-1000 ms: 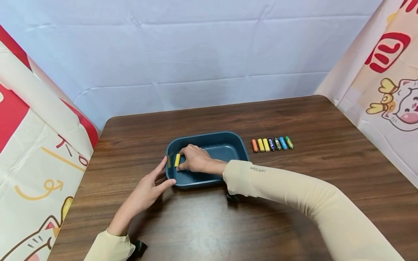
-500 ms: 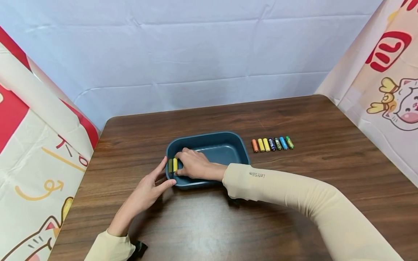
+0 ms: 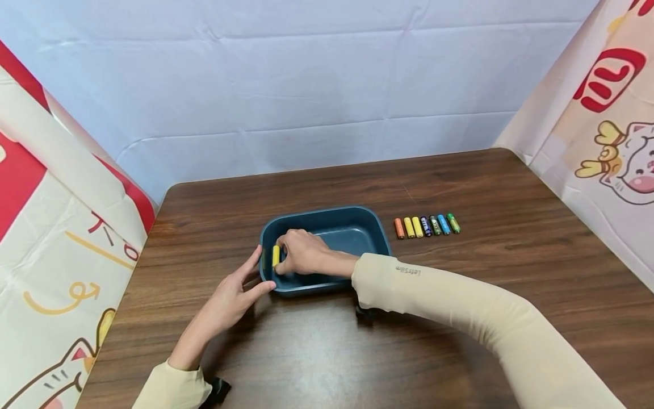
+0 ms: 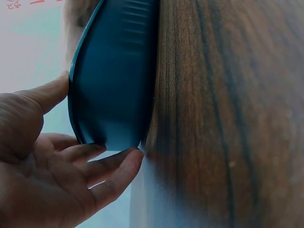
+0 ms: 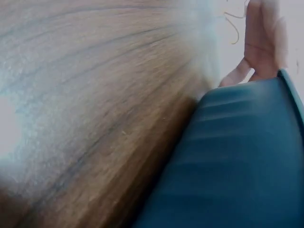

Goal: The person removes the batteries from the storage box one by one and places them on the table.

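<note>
Inside the left end of a dark blue rectangular container (image 3: 337, 213), my right hand (image 3: 304, 253) pinches a yellow battery (image 3: 276, 256) between thumb and fingers. The battery stands lengthwise to the short left wall, close to it. My left hand (image 3: 232, 301) holds the container's left end from outside, thumb at the near corner and fingers against the end wall. In the left wrist view, the left thumb (image 4: 54, 92) meets the rim and the fingertips lie along the wall. The right wrist view shows the container's outer side (image 5: 237, 166), with the right fingers out of sight.
To the right of the container lies a neat row of several batteries, among them an orange battery (image 3: 399, 228), a blue battery (image 3: 443, 224) and a green battery (image 3: 453, 223). All sit on a dark wooden table (image 3: 327, 352) before a white cloth backdrop (image 3: 317, 85).
My right hand moved the yellow battery left toward the end wall, then slightly back to the right, still pinching it. My left hand and the row of batteries stayed in place.
</note>
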Demonstrator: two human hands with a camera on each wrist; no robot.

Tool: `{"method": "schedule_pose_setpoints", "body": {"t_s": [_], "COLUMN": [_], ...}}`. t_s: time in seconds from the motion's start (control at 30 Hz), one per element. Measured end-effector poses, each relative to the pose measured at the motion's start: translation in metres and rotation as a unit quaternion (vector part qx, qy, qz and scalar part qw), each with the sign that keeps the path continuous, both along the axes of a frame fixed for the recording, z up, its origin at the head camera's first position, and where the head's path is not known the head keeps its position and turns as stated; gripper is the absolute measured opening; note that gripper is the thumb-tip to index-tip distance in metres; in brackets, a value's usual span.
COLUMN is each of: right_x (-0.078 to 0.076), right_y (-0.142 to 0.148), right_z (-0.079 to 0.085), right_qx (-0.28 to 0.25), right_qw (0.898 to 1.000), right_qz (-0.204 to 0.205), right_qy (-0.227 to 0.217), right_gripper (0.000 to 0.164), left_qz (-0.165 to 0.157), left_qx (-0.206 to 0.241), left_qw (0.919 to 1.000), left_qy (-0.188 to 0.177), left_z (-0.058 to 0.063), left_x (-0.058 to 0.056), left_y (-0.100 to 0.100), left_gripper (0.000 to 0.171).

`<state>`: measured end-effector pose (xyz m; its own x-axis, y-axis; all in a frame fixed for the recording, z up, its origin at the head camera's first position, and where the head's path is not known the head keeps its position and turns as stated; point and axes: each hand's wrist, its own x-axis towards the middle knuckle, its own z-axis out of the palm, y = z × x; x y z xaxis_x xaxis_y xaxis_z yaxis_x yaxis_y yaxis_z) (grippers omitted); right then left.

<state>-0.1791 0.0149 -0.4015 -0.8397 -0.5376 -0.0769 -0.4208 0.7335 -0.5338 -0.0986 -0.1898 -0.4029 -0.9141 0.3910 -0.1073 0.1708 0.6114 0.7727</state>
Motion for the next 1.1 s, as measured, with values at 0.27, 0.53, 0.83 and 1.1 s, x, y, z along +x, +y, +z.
{"method": "schedule_pose_setpoints", "body": {"t_s": [0.27,0.53,0.83,1.1], "right_x": [0.002,0.008,0.012,0.013], "right_y": [0.013,0.034,0.077,0.119], "right_z": [0.007,0.022,0.039,0.050], "right_qx": [-0.034,-0.063,-0.111,-0.140], "right_qw": [0.999,0.998,0.994,0.990], "right_qz": [-0.005,-0.011,-0.013,-0.025], "right_qy": [-0.017,-0.027,-0.015,0.000], "right_gripper": [0.027,0.041,0.025,0.034], "left_qz": [0.003,0.002,0.005,0.005], "left_qx": [-0.006,0.000,-0.001,-0.004], "left_qw": [1.0000,1.0000,1.0000,1.0000], "left_qy": [-0.001,0.001,-0.003,0.000], "left_z": [-0.002,0.000,-0.001,-0.001], "left_x": [-0.001,-0.001,-0.002,0.000], "left_y": [0.000,0.001,0.002,0.002], "left_gripper": [0.086,0.085,0.086,0.086]}}
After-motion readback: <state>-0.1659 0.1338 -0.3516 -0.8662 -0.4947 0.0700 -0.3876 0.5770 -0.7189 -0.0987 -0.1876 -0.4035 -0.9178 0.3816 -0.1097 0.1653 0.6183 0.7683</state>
